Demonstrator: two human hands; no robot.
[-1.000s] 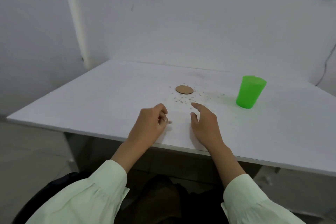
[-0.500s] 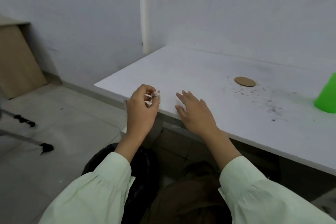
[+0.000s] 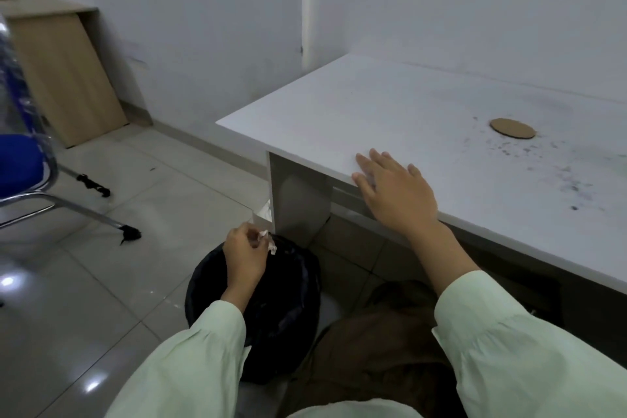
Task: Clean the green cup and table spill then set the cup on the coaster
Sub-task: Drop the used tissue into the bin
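Note:
My left hand [image 3: 245, 256] pinches small white scraps [image 3: 268, 241] in its fingertips, held low over a black-lined bin [image 3: 291, 299] on the floor. My right hand [image 3: 397, 193] lies flat and empty, fingers spread, on the front edge of the white table [image 3: 373, 105]. A round brown coaster [image 3: 512, 128] sits on the table at the right. Dark specks of the spill [image 3: 556, 166] are scattered in front of and to the right of the coaster. The green cup is out of view.
The table's white side panel [image 3: 298, 200] stands right behind the bin. A blue chair with metal legs [image 3: 23, 166] is at the left, on the tiled floor. A wooden cabinet [image 3: 57, 71] leans against the wall at the back left.
My left hand has dropped from the table's front edge down to the bin, still holding the scraps. The view swung left, so the green cup left the frame. My right hand stayed on the edge.

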